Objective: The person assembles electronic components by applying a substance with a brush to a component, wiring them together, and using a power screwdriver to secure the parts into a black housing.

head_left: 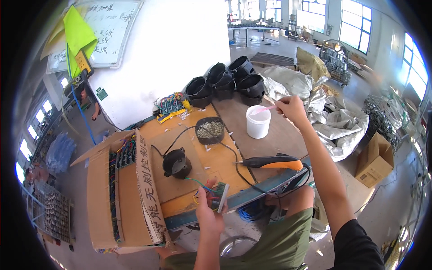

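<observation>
My left hand (210, 216) is closed around a circuit board (218, 193) with colored wires and a pale metal plate, held just off the table's near edge. A thin pink stick (266, 109) is pinched in my right hand (292, 110). Its lower end dips into a white plastic tub (258, 128) on the table. A round black housing (177, 165) stands upright just beyond my left hand. Right of it lies an orange and black electric screwdriver (274, 162) with a cable. Farther back sits a black bowl (210, 136) full of small pale pieces.
An open cardboard box (146, 189) holding rows of wired boards stands at the left. Black housings (219, 77) and a board pile (170, 104) line the back. White sacks (342, 130) and another carton (375, 159) are on the right. A cable crosses the tabletop (193, 146).
</observation>
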Tool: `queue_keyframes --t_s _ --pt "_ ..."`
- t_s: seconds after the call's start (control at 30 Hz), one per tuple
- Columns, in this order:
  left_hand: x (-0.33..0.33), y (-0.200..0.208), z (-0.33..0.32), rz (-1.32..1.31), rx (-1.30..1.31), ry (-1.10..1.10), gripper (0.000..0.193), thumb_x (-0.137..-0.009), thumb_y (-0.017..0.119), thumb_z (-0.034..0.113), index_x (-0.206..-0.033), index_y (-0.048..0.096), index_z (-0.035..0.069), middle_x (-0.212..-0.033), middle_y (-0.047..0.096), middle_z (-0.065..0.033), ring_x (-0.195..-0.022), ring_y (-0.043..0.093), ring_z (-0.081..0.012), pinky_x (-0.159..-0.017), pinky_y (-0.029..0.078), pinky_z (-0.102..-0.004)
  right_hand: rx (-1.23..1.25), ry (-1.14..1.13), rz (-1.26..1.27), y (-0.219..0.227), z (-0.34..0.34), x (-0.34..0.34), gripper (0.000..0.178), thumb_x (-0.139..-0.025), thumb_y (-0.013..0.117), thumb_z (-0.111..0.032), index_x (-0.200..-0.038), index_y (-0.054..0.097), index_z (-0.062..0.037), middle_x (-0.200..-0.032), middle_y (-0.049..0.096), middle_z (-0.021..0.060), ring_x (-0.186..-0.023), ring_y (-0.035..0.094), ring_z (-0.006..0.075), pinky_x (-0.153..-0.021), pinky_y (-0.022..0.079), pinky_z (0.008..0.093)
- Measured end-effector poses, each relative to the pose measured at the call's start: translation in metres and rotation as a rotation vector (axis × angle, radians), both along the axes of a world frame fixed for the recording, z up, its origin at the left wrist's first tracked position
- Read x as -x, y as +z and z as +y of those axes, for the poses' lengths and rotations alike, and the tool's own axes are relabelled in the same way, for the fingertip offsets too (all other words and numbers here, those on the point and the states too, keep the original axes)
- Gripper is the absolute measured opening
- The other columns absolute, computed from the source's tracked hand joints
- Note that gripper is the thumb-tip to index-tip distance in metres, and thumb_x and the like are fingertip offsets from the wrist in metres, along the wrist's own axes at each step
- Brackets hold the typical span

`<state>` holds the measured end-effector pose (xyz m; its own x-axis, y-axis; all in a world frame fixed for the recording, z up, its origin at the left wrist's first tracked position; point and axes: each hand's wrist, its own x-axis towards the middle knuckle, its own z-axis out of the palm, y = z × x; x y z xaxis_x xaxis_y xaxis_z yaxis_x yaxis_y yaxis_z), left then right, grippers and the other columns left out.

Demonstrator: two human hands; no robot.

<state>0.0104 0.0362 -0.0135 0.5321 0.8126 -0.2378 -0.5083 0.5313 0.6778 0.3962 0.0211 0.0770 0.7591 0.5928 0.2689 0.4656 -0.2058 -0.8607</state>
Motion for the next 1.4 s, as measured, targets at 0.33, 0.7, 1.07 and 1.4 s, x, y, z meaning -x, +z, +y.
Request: queue_keyframes --t_s 0.33,0.7,1.07,1.4 --pt "-0.03 0.007 0.008 -0.219 0.213 -0.168 0.038 -0.104 0.05 0.031 -0.124 0.057 -0.001 -0.099 0.061 -0.0134 -0.068 0.052 -0.0162 -0.054 0.04 -0.0272 -0.349 0.019 0.675 -0.054 -0.036 -0.032 0.017 -0.091 0.072 -0.014 -0.094 0.071 0.0021 -0.079 0.069 0.0037 -0.065 0.062 0.0086 -0.053 0.047 0.0207" --pt "-0.044 0.012 0.017 -0.284 0.418 -0.146 0.034 -0.103 0.043 0.028 -0.108 0.058 -0.001 -0.085 0.06 -0.0117 -0.064 0.047 -0.0207 -0.055 0.037 -0.0329 -0.449 0.173 0.706 -0.037 -0.051 0.003 0.019 -0.091 0.073 -0.014 -0.103 0.069 0.0007 -0.083 0.068 0.0019 -0.068 0.061 0.0061 -0.057 0.048 0.0179" --pt "-0.034 0.018 -0.002 -0.496 0.44 -0.001 0.026 -0.099 0.044 0.019 -0.105 0.06 -0.001 -0.087 0.061 -0.0124 -0.073 0.05 -0.0231 -0.063 0.041 -0.0349 -0.527 0.408 0.88 -0.057 -0.104 0.174 0.018 -0.089 0.071 -0.003 -0.105 0.071 0.0049 -0.088 0.071 0.008 -0.074 0.064 0.0118 -0.066 0.052 0.023" --pt "-0.008 0.023 -0.021 -0.581 0.286 0.04 0.032 -0.103 0.044 0.025 -0.123 0.057 0.005 -0.108 0.064 -0.0103 -0.096 0.059 -0.0247 -0.079 0.047 -0.0408 -0.347 0.47 0.684 -0.058 -0.095 0.221 0.011 -0.087 0.071 0.001 -0.097 0.073 0.0048 -0.08 0.069 0.0049 -0.071 0.062 0.009 -0.065 0.05 0.0224"
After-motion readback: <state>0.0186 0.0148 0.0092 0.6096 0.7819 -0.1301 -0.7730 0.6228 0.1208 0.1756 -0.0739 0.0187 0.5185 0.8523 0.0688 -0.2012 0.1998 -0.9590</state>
